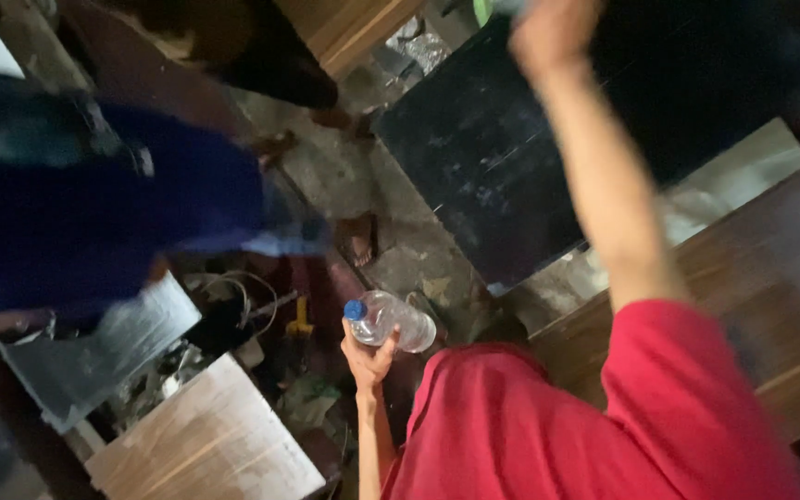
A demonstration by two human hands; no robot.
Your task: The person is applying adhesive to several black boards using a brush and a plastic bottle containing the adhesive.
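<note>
My left hand (368,357) is shut around a clear plastic bottle (398,322) with a blue cap (354,309). The bottle lies sideways in my fingers, just in front of my red shirt (548,426). My right arm reaches far up and away. My right hand (548,32) sits at the frame's top edge with fingers curled, blurred and partly cut off. A small green thing (482,9) shows beside it. Whether that hand holds anything is unclear.
Another person in dark blue clothing (94,204) stands at the left, one bare foot (359,238) on the rough concrete floor. A black panel (511,157) lies ahead and a wooden surface (770,278) at right. A pale wooden board (206,435), grey sheet (94,356) and cables (233,296) lie lower left.
</note>
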